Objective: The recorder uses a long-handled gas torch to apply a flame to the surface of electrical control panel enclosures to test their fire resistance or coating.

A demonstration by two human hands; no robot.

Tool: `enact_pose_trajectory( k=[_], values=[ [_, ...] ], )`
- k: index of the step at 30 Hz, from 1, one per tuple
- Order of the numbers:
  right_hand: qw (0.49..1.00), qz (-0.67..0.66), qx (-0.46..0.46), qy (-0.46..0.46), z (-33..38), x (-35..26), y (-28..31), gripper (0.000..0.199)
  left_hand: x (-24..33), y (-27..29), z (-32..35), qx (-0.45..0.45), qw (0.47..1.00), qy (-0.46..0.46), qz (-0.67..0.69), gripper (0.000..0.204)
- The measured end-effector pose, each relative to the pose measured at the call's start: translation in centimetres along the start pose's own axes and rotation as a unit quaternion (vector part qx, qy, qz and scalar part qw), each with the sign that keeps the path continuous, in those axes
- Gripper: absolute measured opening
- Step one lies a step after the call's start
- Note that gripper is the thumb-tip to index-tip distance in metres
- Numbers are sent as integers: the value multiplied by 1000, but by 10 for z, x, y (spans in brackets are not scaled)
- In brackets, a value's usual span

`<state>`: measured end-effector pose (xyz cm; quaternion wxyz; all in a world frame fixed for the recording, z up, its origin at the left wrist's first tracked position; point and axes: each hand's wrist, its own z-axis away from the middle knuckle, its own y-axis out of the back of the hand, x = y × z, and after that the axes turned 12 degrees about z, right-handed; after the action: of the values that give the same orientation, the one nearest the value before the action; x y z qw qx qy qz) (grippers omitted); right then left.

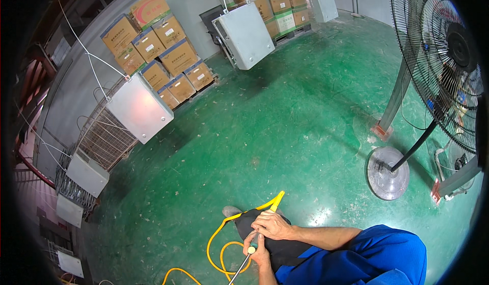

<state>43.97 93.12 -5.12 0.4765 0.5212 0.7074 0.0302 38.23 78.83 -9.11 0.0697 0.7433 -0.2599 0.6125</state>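
Observation:
My left hand point(259, 253) is closed around a tool with a slim metal rod point(239, 271) and a round pale yellow end. The rod slants down toward the lower edge. Directly above, my right hand point(272, 226) is closed, its fingers curled close to the left fingertips; what lies inside its grip is hidden. A yellow hose point(210, 241) loops beside both hands, and a yellow piece of it rises just past the right hand's knuckles. Both hands are over my dark-clad lap point(282, 252), and a grey shoe tip point(231, 211) shows beyond.
Green floor point(254, 132) spreads ahead. A large pedestal fan point(388, 173) and metal posts point(402, 91) stand at right. White panels point(140, 109) hang from cords at left and back. Stacked cartons point(178, 58) and a wire cage point(104, 132) line the far left.

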Motion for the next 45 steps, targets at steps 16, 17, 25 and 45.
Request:
enact_pose_trajectory(
  k=[16, 17, 25, 45],
  values=[
    [1000, -2, -1, 2, 0, -1, 1, 13, 1, 0, 0, -6, 1000, 5, 19, 23],
    [1000, -2, 0, 2, 0, -1, 2, 13, 0, 0, 0, -6, 1000, 3, 18, 23],
    [1000, -3, 1, -3, 0, -1, 1, 13, 2, -3, 0, -7, 1000, -10, 21, 22],
    [1000, 0, -6, -4, 0, -2, 3, 15, -2, 0, 0, -1, 1000, 0, 1, 21]
  ],
)
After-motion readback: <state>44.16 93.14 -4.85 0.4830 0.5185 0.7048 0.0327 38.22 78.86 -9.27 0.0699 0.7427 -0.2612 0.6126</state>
